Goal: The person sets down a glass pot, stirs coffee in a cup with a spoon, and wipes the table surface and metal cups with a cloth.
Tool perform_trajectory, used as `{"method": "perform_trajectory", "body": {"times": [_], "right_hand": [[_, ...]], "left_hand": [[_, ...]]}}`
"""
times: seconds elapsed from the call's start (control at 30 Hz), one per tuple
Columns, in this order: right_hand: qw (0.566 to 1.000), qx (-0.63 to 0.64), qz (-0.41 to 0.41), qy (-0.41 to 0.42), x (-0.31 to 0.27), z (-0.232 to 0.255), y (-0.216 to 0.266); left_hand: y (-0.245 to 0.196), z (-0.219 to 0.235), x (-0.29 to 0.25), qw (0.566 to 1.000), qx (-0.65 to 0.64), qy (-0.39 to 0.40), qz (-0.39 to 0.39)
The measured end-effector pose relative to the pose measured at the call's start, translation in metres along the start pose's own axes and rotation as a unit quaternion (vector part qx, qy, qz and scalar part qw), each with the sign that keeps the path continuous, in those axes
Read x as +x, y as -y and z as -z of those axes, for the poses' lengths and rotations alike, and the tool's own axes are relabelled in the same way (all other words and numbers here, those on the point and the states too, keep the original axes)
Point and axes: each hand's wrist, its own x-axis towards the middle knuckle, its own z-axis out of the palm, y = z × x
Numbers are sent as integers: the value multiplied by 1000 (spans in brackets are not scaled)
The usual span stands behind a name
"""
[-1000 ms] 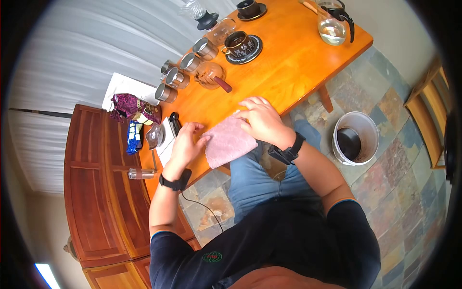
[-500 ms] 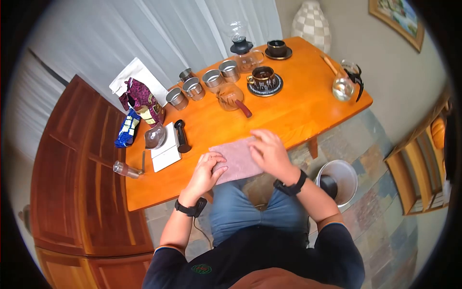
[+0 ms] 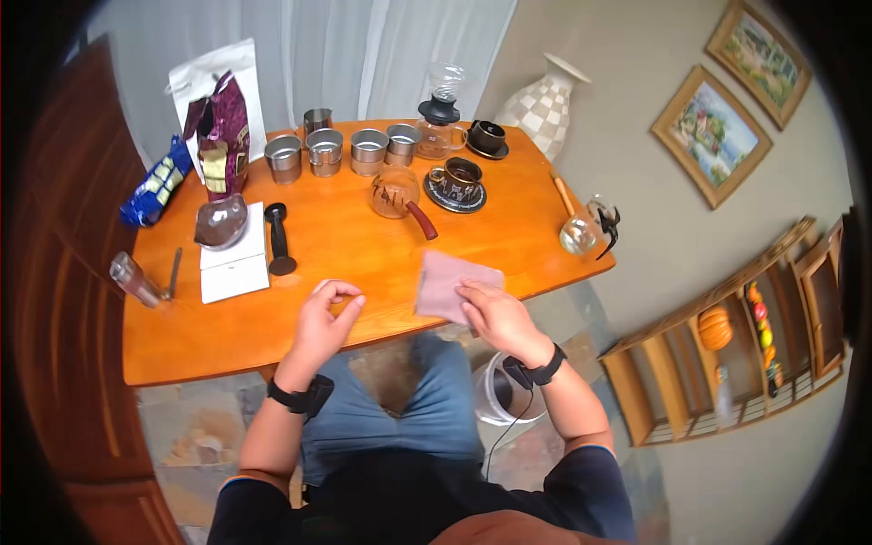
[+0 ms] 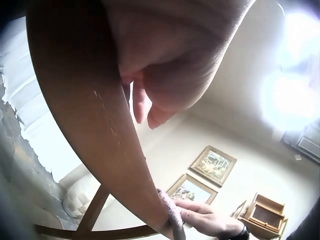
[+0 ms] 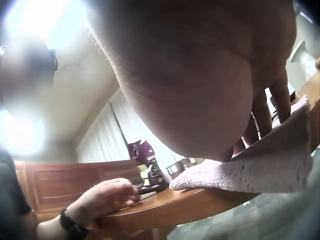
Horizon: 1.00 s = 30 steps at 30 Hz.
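Note:
A folded pink cloth (image 3: 443, 285) lies along the table's front edge. My right hand (image 3: 501, 320) rests on it, and in the right wrist view the fingers (image 5: 260, 112) reach down straight onto the cloth (image 5: 265, 167). My left hand (image 3: 320, 325) is at the front edge to the left of the cloth, holding nothing, with its fingers loosely bent and its thumb apart. A small glass pot (image 3: 393, 193) with a red-brown handle stands behind the cloth. Beside it, a dark decorated cup (image 3: 463, 179) sits on its saucer.
On the wooden table (image 3: 345, 263), several metal cups (image 3: 368, 153) line the back. At left are a black tool (image 3: 278, 238), a glass bowl (image 3: 221, 222) on a white scale (image 3: 234, 280), and coffee bags (image 3: 218, 145). A glass carafe (image 3: 579, 236) stands at right; a bucket (image 3: 495, 400) is below.
Both hands were on the cloth before. My left hand has come off it, while the right stays on it. The cloth has turned slightly, and the head view has shifted.

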Motion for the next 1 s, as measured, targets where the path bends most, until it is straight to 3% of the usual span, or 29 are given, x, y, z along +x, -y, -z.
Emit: {"method": "perform_trajectory", "body": {"times": [0.07,0.13,0.27,0.33,0.43,0.5,0.53,0.6,0.67,0.83,1.0], "right_hand": [[999,-34,-27,16,-4,13,-16],[994,-72,-77,8,-7,23,-35],[991,-118,-47,46,-8,39,-63],[986,-129,-66,81,-6,49,-66],[980,-148,-34,127,4,59,-73],[955,-194,-107,195,21,62,-65],[956,-192,-107,195,31,63,-63],[912,-288,-132,262,49,63,-68],[910,-298,-120,262,64,66,-86],[906,-336,-91,241,105,61,-144],[904,-318,-141,247,155,54,-199]], "left_hand": [[-4,4,-5,999,-19,-17,30],[-11,6,-7,995,-58,30,70],[-16,10,-6,990,-81,53,106],[-12,7,-9,994,-83,45,58],[-22,15,-7,994,-34,85,64],[-20,14,-6,996,-11,84,26],[-19,15,-5,996,17,84,-13],[-12,13,-7,995,30,94,-30],[-12,11,-8,991,72,97,-63],[-16,15,-6,987,72,130,-53],[-16,17,-4,986,79,134,-68]]}}
